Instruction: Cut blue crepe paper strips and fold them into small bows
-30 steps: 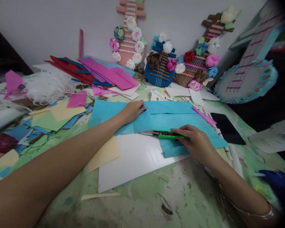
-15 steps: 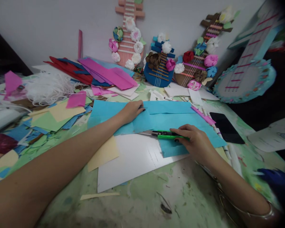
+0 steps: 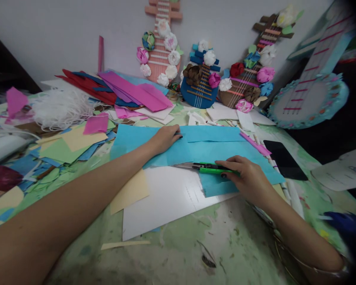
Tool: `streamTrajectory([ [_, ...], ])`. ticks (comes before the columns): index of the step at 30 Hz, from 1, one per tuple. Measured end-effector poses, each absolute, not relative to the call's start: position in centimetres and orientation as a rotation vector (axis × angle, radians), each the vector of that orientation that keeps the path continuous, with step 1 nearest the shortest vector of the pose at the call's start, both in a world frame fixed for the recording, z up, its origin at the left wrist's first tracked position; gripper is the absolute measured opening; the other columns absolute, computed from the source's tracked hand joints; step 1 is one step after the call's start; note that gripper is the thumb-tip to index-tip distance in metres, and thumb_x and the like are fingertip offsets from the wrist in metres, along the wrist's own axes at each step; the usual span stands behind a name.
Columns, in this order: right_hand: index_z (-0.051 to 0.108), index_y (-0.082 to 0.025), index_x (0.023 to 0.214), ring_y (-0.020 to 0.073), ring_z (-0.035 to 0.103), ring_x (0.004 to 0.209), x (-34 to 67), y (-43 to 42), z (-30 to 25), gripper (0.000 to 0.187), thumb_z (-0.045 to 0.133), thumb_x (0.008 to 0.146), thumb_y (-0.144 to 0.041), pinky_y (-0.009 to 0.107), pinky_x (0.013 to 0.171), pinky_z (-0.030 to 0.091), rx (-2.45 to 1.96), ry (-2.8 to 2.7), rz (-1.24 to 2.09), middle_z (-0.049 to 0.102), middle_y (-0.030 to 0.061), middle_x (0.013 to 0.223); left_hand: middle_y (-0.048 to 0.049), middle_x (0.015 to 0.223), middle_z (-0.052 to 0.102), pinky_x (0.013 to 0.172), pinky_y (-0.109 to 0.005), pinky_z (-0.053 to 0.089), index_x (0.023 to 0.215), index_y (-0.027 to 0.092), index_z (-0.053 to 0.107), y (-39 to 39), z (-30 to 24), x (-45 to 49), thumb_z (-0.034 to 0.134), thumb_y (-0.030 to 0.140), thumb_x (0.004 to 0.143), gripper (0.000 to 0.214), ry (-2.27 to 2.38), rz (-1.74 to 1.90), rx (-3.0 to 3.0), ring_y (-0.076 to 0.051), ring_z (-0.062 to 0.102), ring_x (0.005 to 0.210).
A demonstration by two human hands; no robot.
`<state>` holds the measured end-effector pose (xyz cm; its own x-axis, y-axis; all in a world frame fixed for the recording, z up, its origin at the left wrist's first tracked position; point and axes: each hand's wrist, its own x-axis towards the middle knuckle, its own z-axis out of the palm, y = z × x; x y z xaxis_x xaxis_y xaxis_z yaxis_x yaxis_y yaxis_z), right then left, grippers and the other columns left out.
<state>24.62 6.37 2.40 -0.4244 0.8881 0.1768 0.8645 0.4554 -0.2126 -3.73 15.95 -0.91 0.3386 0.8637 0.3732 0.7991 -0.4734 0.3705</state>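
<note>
A sheet of bright blue paper (image 3: 216, 149) lies folded over a white board (image 3: 160, 198). Pressed down on the paper's left half is my left hand (image 3: 166, 139), its fingers curled in and the thumb close beside them. My right hand (image 3: 249, 176) is closed around a green and black utility knife (image 3: 213, 169). The blade points left and lies along the paper's near edge, where it meets the board. Part of the knife's handle is hidden under my fingers. A cream paper piece (image 3: 132, 192) sits under my left forearm.
Paper scraps (image 3: 65, 146) and a tangle of white string (image 3: 61, 111) cover the left side. Folded coloured paper (image 3: 136, 89) is piled behind. Decorated paper instruments (image 3: 199, 93) lean against the wall. A dark phone (image 3: 284, 160) and a white cup (image 3: 342, 170) are at right.
The knife and my right hand have shifted very slightly to the right along the paper's edge. My left hand stays in place on the paper.
</note>
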Motion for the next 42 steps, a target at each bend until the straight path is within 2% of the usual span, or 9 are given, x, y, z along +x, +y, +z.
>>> streamTrajectory([
  [12, 0.068, -0.025, 0.117, 0.0256, 0.062, 0.095, 23.5, 6.1, 2.5, 0.04, 0.058, 0.083, -0.008, 0.037, 0.078, 0.049, -1.561, -2.442, 0.245, 0.067, 0.0077, 0.105, -0.0074, 0.084, 0.065, 0.072, -0.03, 0.041, 0.086, 0.016, 0.055, 15.8, -0.6, -3.7, 0.053, 0.024, 0.088, 0.009, 1.552, 0.792, 2.464, -0.021, 0.059, 0.079],
  [21, 0.071, -0.023, 0.112, 0.0227, 0.064, 0.086, 24.9, 6.2, 3.1, 0.038, 0.056, 0.08, -0.011, 0.033, 0.072, 0.049, -1.494, -2.393, 0.219, 0.068, 0.0074, 0.101, -0.0076, 0.086, 0.066, 0.074, -0.031, 0.042, 0.086, 0.016, 0.055, 16.0, -0.9, -3.7, 0.052, 0.025, 0.088, 0.01, 1.539, 0.809, 2.456, -0.021, 0.06, 0.081],
  [25, 0.072, -0.023, 0.112, 0.0221, 0.064, 0.079, 27.4, 7.4, 3.7, 0.036, 0.056, 0.08, -0.016, 0.033, 0.07, 0.047, -1.553, -2.289, 0.108, 0.068, 0.007, 0.098, -0.0071, 0.085, 0.066, 0.073, -0.03, 0.043, 0.086, 0.016, 0.056, 16.1, -0.9, -3.8, 0.052, 0.026, 0.087, 0.01, 1.537, 0.832, 2.437, -0.021, 0.06, 0.079],
  [29, 0.07, -0.021, 0.114, 0.028, 0.063, 0.083, 30.2, 9.1, 3.3, 0.036, 0.054, 0.082, -0.02, 0.036, 0.067, 0.045, -1.82, -2.179, -0.13, 0.069, 0.0106, 0.1, -0.0059, 0.084, 0.067, 0.073, -0.029, 0.043, 0.085, 0.017, 0.056, 16.1, -0.9, -4.0, 0.053, 0.026, 0.085, 0.01, 1.531, 0.869, 2.41, -0.02, 0.06, 0.078],
  [36, 0.067, -0.019, 0.118, 0.0326, 0.062, 0.097, 32.0, 10.4, 1.7, 0.04, 0.048, 0.082, -0.016, 0.041, 0.076, 0.047, -1.918, -2.105, -0.204, 0.068, 0.014, 0.106, -0.0046, 0.083, 0.066, 0.074, -0.029, 0.043, 0.084, 0.016, 0.058, 15.7, -0.6, -4.5, 0.052, 0.028, 0.084, 0.013, 1.538, 0.961, 2.316, -0.018, 0.058, 0.077],
  [42, 0.066, -0.016, 0.112, 0.0279, 0.064, 0.096, 32.5, 11.2, 0.9, 0.034, 0.051, 0.082, -0.018, 0.04, 0.084, 0.048, -1.752, -2.078, -0.156, 0.07, 0.0121, 0.103, -0.0021, 0.076, 0.064, 0.068, -0.027, 0.041, 0.08, 0.016, 0.06, 16.0, -0.6, -5.0, 0.053, 0.032, 0.08, 0.018, 1.539, 1.039, 2.194, -0.016, 0.054, 0.07],
])
